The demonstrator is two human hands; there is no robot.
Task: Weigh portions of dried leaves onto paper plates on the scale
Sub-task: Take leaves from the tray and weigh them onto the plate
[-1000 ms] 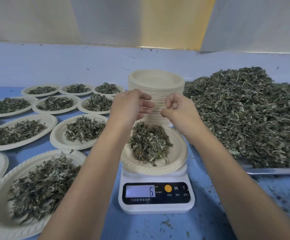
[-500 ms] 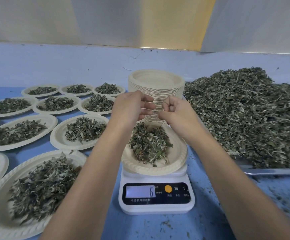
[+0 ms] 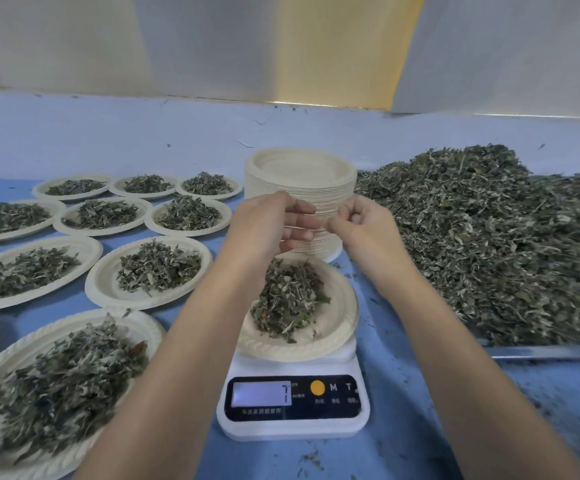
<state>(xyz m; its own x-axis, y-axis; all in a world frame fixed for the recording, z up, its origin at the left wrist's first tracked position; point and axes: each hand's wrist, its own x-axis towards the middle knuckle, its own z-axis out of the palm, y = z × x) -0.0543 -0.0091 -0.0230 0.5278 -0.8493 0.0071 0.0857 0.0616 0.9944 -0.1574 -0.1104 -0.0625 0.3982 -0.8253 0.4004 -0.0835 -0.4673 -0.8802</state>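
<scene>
Just below the left grip (image 3: 267, 223) and right grip (image 3: 364, 223), a paper plate (image 3: 337, 327) of dried leaves (image 3: 288, 303) is parked on the scale (image 3: 295, 424). Left one is loosely spread, nothing seen held. Right one is curled up, contents can't be told.

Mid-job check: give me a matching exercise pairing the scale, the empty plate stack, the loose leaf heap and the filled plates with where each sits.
1 scale
2 stack of empty plates
3 loose leaf heap
4 filled plates

A behind the scale
B on the metal tray, right
C spread over the table, left
D front centre, under a plate of leaves

Pairs: 1-D, 2-A, 3-B, 4-C
</scene>
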